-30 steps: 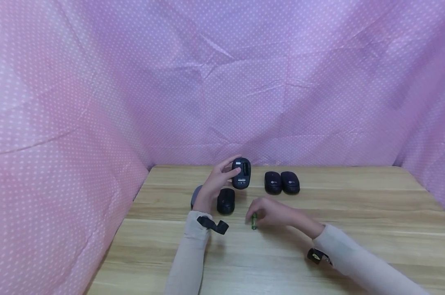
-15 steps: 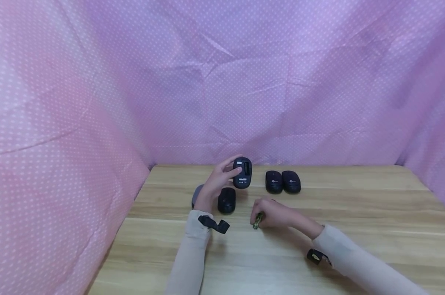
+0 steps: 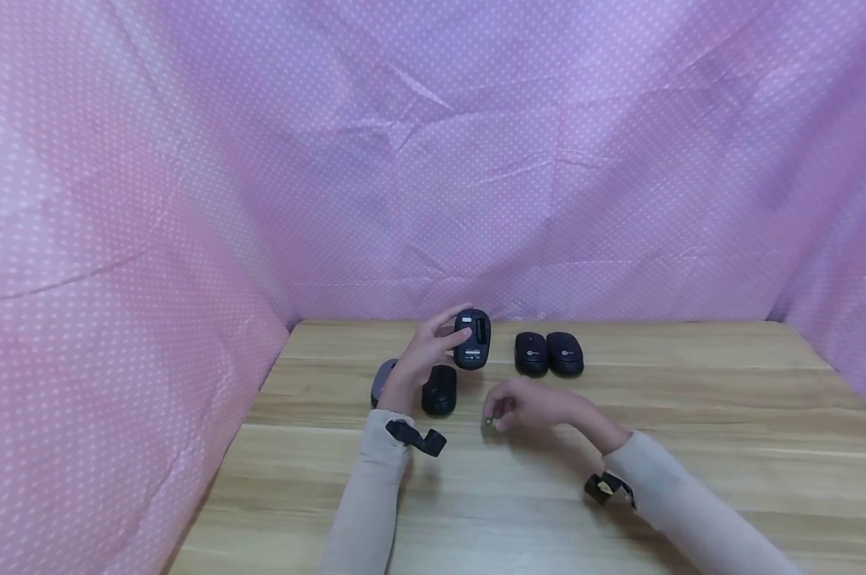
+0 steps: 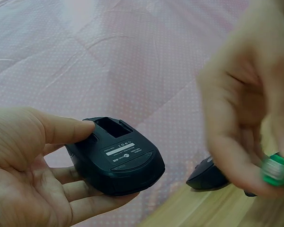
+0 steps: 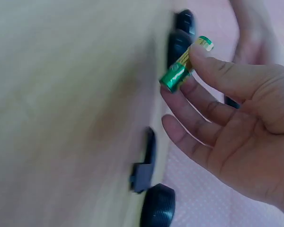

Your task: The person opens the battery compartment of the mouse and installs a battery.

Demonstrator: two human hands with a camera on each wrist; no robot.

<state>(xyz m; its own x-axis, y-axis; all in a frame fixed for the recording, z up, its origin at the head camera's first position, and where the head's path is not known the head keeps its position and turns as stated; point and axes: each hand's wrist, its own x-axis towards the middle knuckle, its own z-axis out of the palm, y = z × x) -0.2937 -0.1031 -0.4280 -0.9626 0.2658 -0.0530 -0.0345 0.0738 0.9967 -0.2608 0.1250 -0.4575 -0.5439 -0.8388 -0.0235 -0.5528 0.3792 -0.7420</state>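
My left hand [image 3: 421,351] holds a black computer mouse [image 4: 120,165] with its underside turned up, thumb on the underside and fingers beneath. In the left wrist view a bare battery slot [image 4: 112,127] shows beside the printed label. Between thumb and fingertips my right hand [image 3: 529,406] pinches a green and gold battery [image 5: 186,65], a little above the table. Only the battery's end peeks out in the head view. The right hand is in front of the held mouse and to its right, apart from it.
Two black mice [image 3: 531,354] stand side by side at the back right. Another black mouse [image 3: 440,391] and a grey one [image 3: 382,379], partly hidden, lie near the left wrist. A small black piece [image 5: 144,163] lies on the wooden table [image 3: 691,415]. Pink dotted cloth [image 3: 433,200] rises behind.
The right hand has picked the battery up and turned it, so it now points end-on in the head view. The left hand and its mouse have stayed nearly still.
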